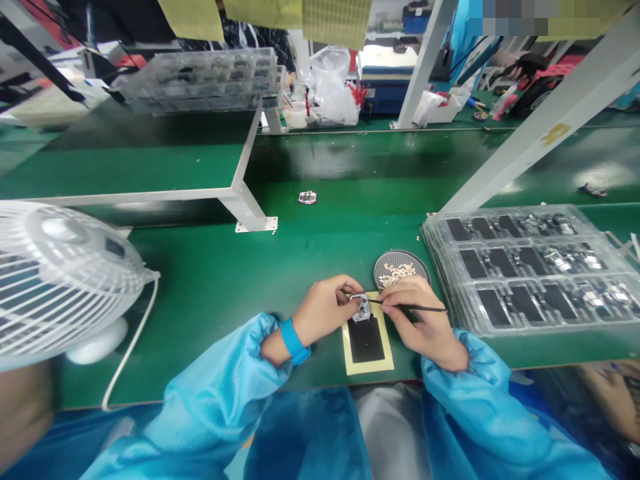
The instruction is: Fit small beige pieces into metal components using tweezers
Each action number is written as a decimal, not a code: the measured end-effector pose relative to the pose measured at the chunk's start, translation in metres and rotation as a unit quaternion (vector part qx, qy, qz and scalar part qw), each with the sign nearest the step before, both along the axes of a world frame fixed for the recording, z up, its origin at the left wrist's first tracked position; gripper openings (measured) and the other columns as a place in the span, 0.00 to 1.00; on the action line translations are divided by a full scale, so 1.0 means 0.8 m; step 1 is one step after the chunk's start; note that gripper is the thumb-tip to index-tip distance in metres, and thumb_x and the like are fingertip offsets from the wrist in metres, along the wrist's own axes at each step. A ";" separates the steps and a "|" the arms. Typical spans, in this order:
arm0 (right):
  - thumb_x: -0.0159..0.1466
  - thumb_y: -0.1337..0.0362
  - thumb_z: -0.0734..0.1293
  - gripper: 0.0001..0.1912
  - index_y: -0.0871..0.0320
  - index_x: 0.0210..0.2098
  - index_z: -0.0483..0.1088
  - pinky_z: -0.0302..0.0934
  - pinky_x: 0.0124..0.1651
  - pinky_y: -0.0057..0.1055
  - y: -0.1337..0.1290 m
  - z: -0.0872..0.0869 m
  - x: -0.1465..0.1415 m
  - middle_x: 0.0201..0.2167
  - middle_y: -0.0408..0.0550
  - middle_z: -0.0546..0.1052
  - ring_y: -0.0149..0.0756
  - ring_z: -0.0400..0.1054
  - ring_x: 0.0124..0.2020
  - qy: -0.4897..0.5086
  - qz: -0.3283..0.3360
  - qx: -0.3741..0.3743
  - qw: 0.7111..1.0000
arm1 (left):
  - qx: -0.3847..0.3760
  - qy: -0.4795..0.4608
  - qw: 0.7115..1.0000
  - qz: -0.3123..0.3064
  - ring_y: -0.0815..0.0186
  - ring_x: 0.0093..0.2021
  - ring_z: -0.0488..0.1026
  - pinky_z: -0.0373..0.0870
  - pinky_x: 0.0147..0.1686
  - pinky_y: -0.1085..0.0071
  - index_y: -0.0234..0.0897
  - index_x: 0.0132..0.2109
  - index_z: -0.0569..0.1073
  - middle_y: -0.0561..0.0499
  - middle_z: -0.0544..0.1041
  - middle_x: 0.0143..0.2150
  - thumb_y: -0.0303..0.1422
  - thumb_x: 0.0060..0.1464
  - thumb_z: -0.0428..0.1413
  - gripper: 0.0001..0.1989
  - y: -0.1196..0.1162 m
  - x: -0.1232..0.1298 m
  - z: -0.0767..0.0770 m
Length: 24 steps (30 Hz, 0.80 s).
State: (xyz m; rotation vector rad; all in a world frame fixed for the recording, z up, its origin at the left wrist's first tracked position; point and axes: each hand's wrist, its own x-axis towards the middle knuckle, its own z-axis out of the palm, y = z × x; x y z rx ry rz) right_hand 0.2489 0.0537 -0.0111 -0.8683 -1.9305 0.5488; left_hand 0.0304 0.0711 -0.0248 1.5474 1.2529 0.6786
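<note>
My left hand point(325, 308) is closed on the edge of a small silver-grey device housing point(361, 308). It is held over a yellow-bordered sheet point(369, 367) with a black rectangular piece point(367, 341) on it. In my right hand point(419, 317) are thin dark tweezers point(425, 308), gripped like a pen, their tip at the housing's right side. Just beyond my right hand is a round grey dish point(383, 257) of small cream-coloured pieces point(399, 271), partly hidden by the hand. Whether the tip touches the housing I cannot tell.
Stacked clear trays point(530, 267) of dark and silver parts stand at the right. A white fan point(65, 280) with its cord is at the left. Another small housing point(307, 197) lies further back, near a shelf leg point(247, 210). A slanted white post point(530, 113) rises behind the trays.
</note>
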 end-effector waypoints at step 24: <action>0.65 0.73 0.70 0.11 0.51 0.43 0.71 0.66 0.50 0.47 0.003 -0.003 -0.004 0.39 0.46 0.79 0.42 0.73 0.44 0.006 -0.001 -0.022 1.000 | -0.011 -0.008 1.000 0.008 0.71 0.30 0.72 0.67 0.31 0.75 0.39 0.42 0.79 0.53 0.81 0.35 0.32 0.53 0.59 0.09 0.000 0.001 0.004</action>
